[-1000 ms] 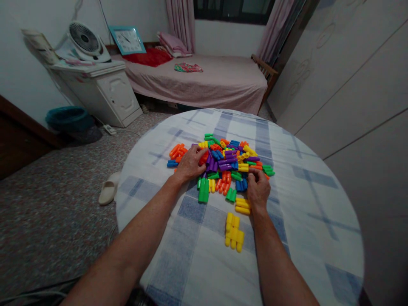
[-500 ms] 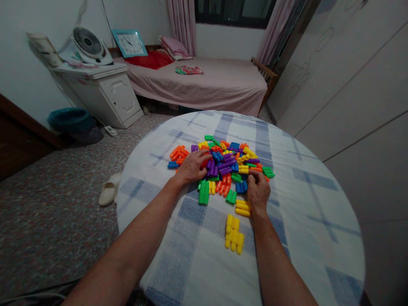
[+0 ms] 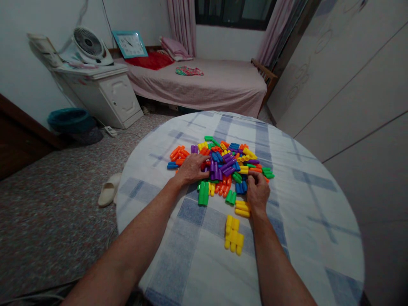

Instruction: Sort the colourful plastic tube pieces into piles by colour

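A person's two bare arms are stretching over a round desk (image 3: 318, 204) draped in a checked cloth, and a bright pile of tube-shaped pieces (image 3: 228, 170) is lying around its middle. The left hand (image 3: 193, 168) is resting against the pile's left side, thumb and forefinger spreading apart. A purple piece (image 3: 216, 170) is sitting immediately to the right of those fingers, its tubes running from the far edge towards the near edge; the left hand is lying nearer to it than the right.

The right hand (image 3: 259, 189) is curling at the pile's right side, its fingertips meeting the end of a yellow piece (image 3: 244, 170) whose tubes are pointing roughly left to right. From here I can't tell whether they are pinching it or merely touching. A blue piece (image 3: 241, 187) is lying just beside these fingers, to their left.

Closer to the desk's near edge, apart from the pile, a joined yellow block (image 3: 233, 234) is lying flat, to the left of the right forearm.

As for containers, a blue-green bin (image 3: 68, 121) is standing on the floor beyond the desk's left edge, its contents not showing.
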A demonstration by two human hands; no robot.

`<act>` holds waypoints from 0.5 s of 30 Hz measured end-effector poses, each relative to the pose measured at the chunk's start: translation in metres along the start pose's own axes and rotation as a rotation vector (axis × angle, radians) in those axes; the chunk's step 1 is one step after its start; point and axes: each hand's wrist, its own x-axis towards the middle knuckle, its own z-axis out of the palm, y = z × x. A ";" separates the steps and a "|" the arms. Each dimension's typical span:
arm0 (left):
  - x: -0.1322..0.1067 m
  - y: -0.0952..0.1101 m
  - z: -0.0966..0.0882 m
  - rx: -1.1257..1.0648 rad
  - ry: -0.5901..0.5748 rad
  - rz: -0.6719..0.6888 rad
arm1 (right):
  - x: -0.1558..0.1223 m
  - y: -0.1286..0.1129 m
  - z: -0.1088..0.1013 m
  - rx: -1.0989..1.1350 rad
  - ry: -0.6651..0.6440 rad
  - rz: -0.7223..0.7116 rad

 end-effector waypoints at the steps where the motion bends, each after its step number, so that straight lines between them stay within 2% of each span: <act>1: 0.000 -0.001 0.001 -0.004 0.012 -0.022 | 0.000 0.000 0.000 -0.001 0.000 0.003; 4: 0.000 -0.002 0.003 -0.002 0.048 -0.089 | 0.000 0.000 0.000 -0.004 -0.005 0.011; 9: -0.001 -0.001 0.003 0.045 0.122 -0.092 | 0.000 0.001 0.000 0.001 -0.006 -0.002; 12: 0.000 0.000 -0.004 0.077 0.221 -0.124 | 0.000 0.002 0.000 -0.005 -0.007 -0.018; 15: 0.001 -0.003 -0.016 0.115 0.374 -0.232 | 0.001 0.003 0.001 -0.007 -0.004 -0.020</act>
